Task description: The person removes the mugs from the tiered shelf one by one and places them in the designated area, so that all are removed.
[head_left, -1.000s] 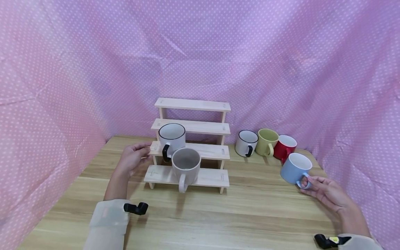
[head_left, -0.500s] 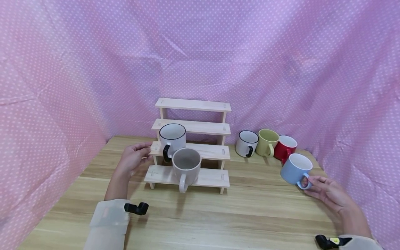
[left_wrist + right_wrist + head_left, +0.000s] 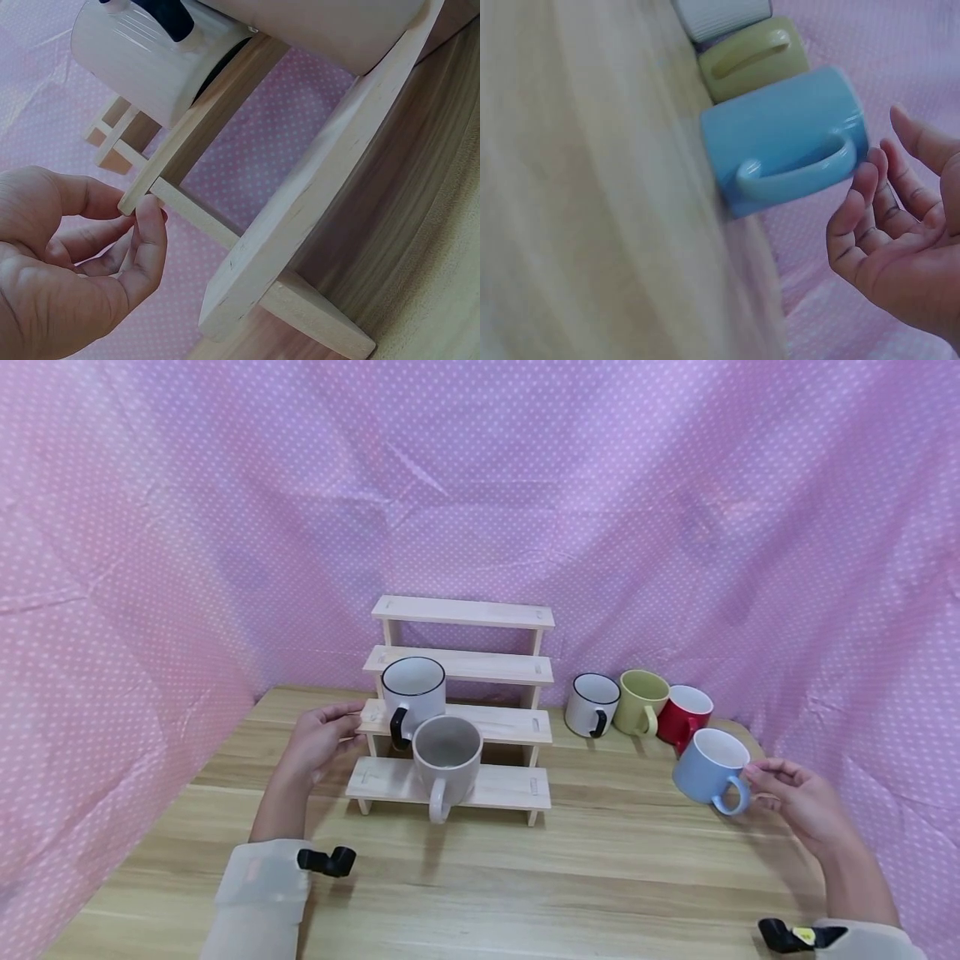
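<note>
A light wooden stepped rack point(image 3: 502, 722) stands on the table. My left hand point(image 3: 318, 743) pinches the left end of its second-lowest board; the left wrist view shows the thumb and fingertips of that hand point(image 3: 82, 262) at the board's corner. On that step sits a white mug point(image 3: 416, 697) with black rim and handle. A greyish mug point(image 3: 450, 772) stands on the lowest step, handle forward. At right, a light blue mug point(image 3: 701, 777) stands upright on the table. Beside its handle is my right hand point(image 3: 802, 802), fingers loosely bent and gripping nothing; the fingertips are close to the mug point(image 3: 780, 135).
Behind the blue mug, a red mug point(image 3: 682, 714), a yellow-green mug point(image 3: 637, 706) and another black-rimmed white mug point(image 3: 588, 710) stand in a row near the back edge. A pink dotted cloth point(image 3: 480, 485) hangs around the wooden table point(image 3: 525, 893).
My right hand has let go of the blue mug's handle and drawn slightly up and to the right. The blue mug stays in place. My left hand has not moved.
</note>
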Available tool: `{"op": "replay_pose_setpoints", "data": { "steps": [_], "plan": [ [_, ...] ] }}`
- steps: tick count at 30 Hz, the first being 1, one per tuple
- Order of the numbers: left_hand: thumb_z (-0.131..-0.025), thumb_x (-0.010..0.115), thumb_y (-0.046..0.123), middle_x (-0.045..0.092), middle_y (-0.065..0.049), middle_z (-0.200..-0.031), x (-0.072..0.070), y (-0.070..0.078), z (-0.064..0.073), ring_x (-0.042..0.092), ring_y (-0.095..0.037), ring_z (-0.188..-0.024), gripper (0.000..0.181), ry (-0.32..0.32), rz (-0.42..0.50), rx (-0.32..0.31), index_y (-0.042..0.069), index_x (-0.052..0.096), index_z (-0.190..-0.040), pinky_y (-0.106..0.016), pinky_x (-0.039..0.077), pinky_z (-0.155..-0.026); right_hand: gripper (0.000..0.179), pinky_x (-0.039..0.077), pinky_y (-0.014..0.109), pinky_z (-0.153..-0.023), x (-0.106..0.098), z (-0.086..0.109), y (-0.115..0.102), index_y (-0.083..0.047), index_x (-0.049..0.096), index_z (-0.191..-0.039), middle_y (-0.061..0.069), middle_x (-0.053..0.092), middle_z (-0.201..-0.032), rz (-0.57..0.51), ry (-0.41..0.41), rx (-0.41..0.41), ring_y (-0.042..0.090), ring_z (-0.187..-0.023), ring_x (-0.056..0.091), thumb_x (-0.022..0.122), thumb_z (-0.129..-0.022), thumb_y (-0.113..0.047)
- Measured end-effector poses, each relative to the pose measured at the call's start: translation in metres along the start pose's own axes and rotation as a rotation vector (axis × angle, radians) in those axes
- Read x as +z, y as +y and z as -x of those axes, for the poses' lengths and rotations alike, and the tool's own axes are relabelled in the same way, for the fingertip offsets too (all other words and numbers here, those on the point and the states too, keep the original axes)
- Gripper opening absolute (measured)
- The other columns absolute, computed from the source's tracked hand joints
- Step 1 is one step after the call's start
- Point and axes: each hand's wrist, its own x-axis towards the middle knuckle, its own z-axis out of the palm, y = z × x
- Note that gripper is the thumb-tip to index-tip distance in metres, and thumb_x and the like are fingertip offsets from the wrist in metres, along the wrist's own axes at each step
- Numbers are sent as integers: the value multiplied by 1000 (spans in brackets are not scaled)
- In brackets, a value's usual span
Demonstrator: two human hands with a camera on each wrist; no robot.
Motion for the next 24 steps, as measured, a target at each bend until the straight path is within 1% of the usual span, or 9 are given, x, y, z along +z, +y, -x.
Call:
{"op": "replay_pose_setpoints", "data": {
  "steps": [3, 8, 15, 17, 20, 24],
  "plan": [
    [-106, 52, 7, 55, -6, -120, 0, 0, 0, 60, -8, -94, 44, 0, -5, 1, -10, 45, -147, -30, 58, -98, 15, 60, 23, -67, 6, -1, -8, -9, 73, -99, -4, 73, -89, 23, 26, -23, 8, -82, 68, 61, -102, -1],
    [-106, 52, 6, 56, -6, -119, 0, -1, -1, 61, -8, -93, 44, 1, -4, 7, -11, 45, -146, -30, 58, -97, 11, 60, 22, -68, 18, -5, -20, -11, 72, -99, -4, 71, -89, 81, 32, -45, 8, -82, 66, 64, -101, -4],
    [-106, 53, 6, 56, -5, -116, 0, 2, 0, 61, -8, -91, 46, 1, 14, 4, -11, 44, -148, -26, 60, -91, 4, 57, 19, -70, 39, -18, -32, -10, 69, -102, -4, 70, -89, 237, 26, -54, 8, -84, 64, 66, -101, -9],
    [-105, 53, 5, 56, -6, -116, 0, 2, 1, 61, -8, -90, 47, -2, 14, 4, -11, 43, -148, -25, 60, -89, 4, 56, 19, -70, 47, -22, -35, -8, 68, -103, -4, 70, -90, 275, 18, -61, 8, -84, 64, 66, -101, -11],
    [-105, 53, 5, 56, -5, -115, -1, 1, 0, 60, -7, -89, 47, -3, 16, 3, -10, 43, -149, -22, 60, -86, 7, 57, 20, -70, 60, -28, -38, -6, 68, -104, -3, 70, -91, 291, 4, -71, 9, -84, 64, 67, -101, -12],
    [-105, 53, 5, 56, -4, -114, 0, -1, -1, 59, -8, -89, 46, 0, 10, 6, -10, 44, -148, -21, 60, -85, 11, 58, 22, -72, 76, -38, -43, -8, 68, -104, -6, 70, -90, 347, -4, -69, 10, -84, 64, 69, -100, -19]
  ]
}}
